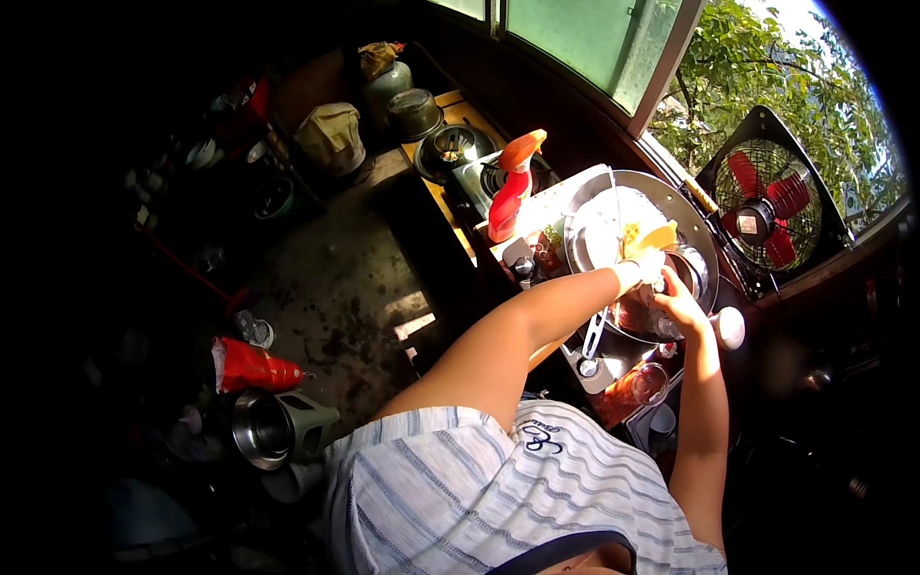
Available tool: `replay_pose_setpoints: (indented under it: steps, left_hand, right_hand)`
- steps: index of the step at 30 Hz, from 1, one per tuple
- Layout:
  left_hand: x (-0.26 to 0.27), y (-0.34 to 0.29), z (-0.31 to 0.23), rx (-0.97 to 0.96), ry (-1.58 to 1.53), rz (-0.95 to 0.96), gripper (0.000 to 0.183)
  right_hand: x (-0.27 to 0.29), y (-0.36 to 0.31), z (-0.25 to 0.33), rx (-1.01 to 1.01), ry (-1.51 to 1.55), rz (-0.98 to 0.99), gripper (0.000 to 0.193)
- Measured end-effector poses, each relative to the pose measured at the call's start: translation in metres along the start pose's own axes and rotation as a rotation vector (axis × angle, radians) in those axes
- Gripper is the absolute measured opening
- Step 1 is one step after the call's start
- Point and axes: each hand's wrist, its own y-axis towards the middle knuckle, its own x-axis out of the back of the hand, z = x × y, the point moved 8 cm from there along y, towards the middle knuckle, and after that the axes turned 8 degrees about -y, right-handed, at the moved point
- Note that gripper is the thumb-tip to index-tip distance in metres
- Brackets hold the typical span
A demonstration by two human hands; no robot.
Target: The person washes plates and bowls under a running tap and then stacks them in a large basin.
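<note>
My left hand [640, 273] reaches over a wide metal basin [585, 235] in the sun. It is covered in foam and grips a yellow sponge [650, 236]. My right hand [681, 303] rests on the rim of a dark round vessel [640, 321] just below the basin and holds it there. A small steel pot [692, 266] sits beside my fingers. A thin stream of water [617, 203] falls into the basin. What lies inside the vessel is in shadow.
A red spray bottle with an orange head [508, 192] stands left of the basin, near a gas stove [479, 171] and pots [416, 113]. A red-bladed fan [767, 206] sits at the window. A glass [650, 381] is close to me. A cooker pot [268, 428] and red packet [251, 366] lie on the floor.
</note>
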Motion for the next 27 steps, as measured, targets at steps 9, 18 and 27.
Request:
replay_pose_setpoints:
  steps: [9,18,27]
  left_hand:
    - [0.055,-0.037,-0.043,-0.213,-0.683,-0.184,0.052]
    - [0.071,-0.098,-0.032,-0.212,-1.742,-0.051,0.023]
    - [0.034,-0.08,-0.034,-0.019,-1.82,-0.206,0.038]
  right_hand:
    - [0.054,-0.006,0.003,0.178,0.807,-0.48,0.048]
    - [0.075,-0.005,0.021,0.426,0.702,-0.735,0.024]
    - [0.009,-0.042,0.126,0.576,-0.894,-0.822,0.033]
